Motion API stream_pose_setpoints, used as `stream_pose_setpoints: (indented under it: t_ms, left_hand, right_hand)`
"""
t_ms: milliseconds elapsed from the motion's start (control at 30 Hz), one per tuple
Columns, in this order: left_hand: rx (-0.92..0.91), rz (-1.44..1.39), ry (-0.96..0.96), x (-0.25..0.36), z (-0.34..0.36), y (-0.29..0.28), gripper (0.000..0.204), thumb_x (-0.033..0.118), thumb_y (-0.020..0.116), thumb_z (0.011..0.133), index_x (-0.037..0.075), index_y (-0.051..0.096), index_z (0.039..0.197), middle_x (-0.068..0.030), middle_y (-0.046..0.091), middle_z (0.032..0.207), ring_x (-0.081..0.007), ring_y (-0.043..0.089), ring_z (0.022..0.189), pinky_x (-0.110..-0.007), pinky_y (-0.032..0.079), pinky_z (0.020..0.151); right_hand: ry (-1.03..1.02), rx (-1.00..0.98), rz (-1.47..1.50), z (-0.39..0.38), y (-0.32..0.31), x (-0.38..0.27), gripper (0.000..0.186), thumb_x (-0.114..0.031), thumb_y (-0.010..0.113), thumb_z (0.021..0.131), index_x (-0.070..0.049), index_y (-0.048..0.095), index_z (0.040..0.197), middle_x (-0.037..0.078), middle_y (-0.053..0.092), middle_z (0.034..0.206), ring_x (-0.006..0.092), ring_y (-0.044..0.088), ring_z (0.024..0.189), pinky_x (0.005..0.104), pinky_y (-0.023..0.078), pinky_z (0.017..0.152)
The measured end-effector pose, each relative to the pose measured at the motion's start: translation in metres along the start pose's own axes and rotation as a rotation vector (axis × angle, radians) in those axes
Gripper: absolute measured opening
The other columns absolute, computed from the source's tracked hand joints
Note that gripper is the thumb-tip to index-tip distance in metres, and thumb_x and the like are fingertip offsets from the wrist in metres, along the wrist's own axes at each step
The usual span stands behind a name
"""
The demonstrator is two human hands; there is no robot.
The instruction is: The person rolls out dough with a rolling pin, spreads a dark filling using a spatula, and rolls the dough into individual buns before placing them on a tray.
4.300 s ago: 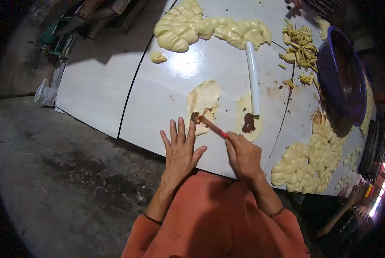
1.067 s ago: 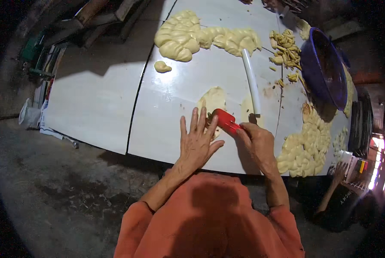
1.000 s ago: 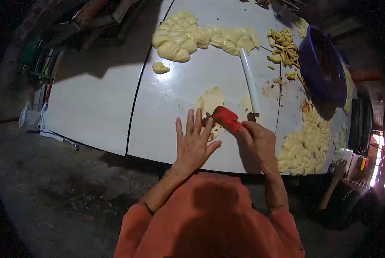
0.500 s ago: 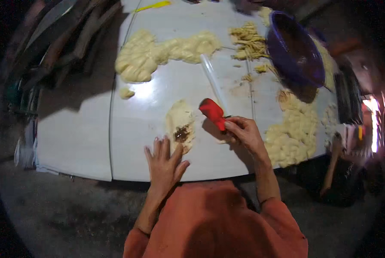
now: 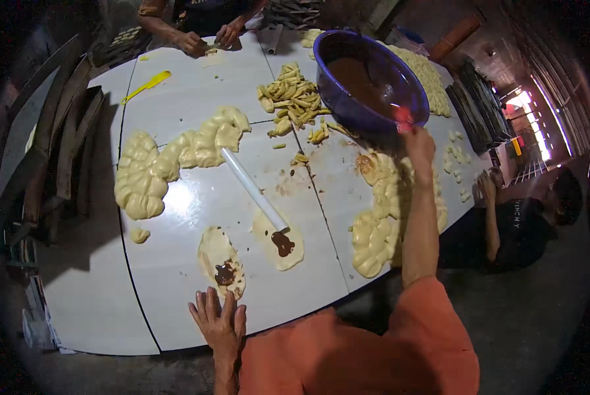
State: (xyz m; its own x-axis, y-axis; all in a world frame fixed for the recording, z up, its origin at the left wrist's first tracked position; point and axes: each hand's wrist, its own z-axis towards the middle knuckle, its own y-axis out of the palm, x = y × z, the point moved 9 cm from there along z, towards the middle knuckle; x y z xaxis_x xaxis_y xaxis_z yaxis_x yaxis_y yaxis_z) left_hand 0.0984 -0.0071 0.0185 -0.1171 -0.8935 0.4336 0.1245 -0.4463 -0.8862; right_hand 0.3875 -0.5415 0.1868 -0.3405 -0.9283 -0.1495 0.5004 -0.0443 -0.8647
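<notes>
Table [image 5: 176, 309]: left hand [image 5: 219, 322] flat at near edge, just before a dough oval [image 5: 220, 261] bearing filling. Second filled oval [image 5: 278, 240] to its right, touching the near end of a rolling pin [image 5: 252, 189]. Dough mass [image 5: 170, 161] behind left. Right hand [image 5: 417, 141] reaches to the bowl [image 5: 367, 82] at far right; shaped pieces [image 5: 294, 100] left of bowl.

I see the red scoop [image 5: 402, 118] at the near rim of the purple bowl [image 5: 367, 82], far right. The oval dough piece [image 5: 221, 261], flat with a dark filling dab, lies near-centre.
</notes>
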Motion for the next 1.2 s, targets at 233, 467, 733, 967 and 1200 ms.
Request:
stream_pose_setpoints:
  t_ms: [233, 467, 733, 967, 1200]
  left_hand:
    - [0.01, 0.01, -0.008, -0.002, -0.002, 0.0, 0.039, 0.029, 0.072, 0.091, 0.018, 0.07, 0.129, -0.0236, 0.049, 0.149, -0.0495, 0.034, 0.146, -0.07, 0.021, 0.119]
    - [0.013, 0.029, -0.046, -0.001, -0.001, -0.003, 0.037, 0.032, 0.073, 0.094, 0.021, 0.072, 0.129, -0.0176, 0.051, 0.15, -0.0447, 0.035, 0.147, -0.068, 0.022, 0.119]
    - [0.011, -0.033, -0.033, -0.003, -0.001, -0.005, 0.034, 0.024, 0.073, 0.089, 0.016, 0.073, 0.122, -0.0217, 0.053, 0.143, -0.0496, 0.039, 0.141, -0.07, 0.022, 0.118]
    - [0.011, -0.029, -0.036, -0.001, 0.002, -0.005, 0.032, 0.02, 0.078, 0.083, 0.016, 0.075, 0.115, -0.0186, 0.056, 0.141, -0.0473, 0.041, 0.14, -0.069, 0.024, 0.118]
    - [0.017, -0.006, -0.075, -0.004, -0.001, -0.005, 0.031, 0.018, 0.078, 0.085, 0.016, 0.076, 0.116, -0.0167, 0.059, 0.14, -0.0445, 0.047, 0.137, -0.068, 0.03, 0.114]
  right_hand:
    - [-0.209, 0.05, -0.13, 0.01, -0.014, -0.094, 0.023, -0.019, 0.059, 0.094, -0.006, 0.076, 0.103, 0.026, 0.073, 0.093, 0.0422, 0.072, 0.091, 0.0524, 0.056, 0.08]
    - [-0.421, -0.082, -0.31, -0.023, -0.051, -0.086, 0.02, -0.014, 0.063, 0.094, -0.005, 0.077, 0.104, 0.022, 0.073, 0.083, 0.0325, 0.075, 0.079, 0.047, 0.059, 0.069]
    - [0.089, -0.316, 0.391, -0.061, -0.016, -0.023, 0.05, -0.048, 0.067, 0.094, -0.001, 0.075, 0.11, 0.017, 0.071, 0.077, 0.0278, 0.07, 0.064, 0.0419, 0.053, 0.067]
    - [0.016, -0.305, 0.137, -0.132, 0.074, -0.058, 0.039, -0.025, 0.064, 0.096, -0.006, 0.063, 0.13, 0.022, 0.068, 0.117, 0.041, 0.066, 0.107, 0.0492, 0.054, 0.089]
    - [-0.244, -0.322, 0.342, -0.085, 0.115, -0.128, 0.037, -0.021, 0.067, 0.093, -0.008, 0.065, 0.127, 0.018, 0.064, 0.116, 0.0385, 0.065, 0.106, 0.0498, 0.054, 0.089]
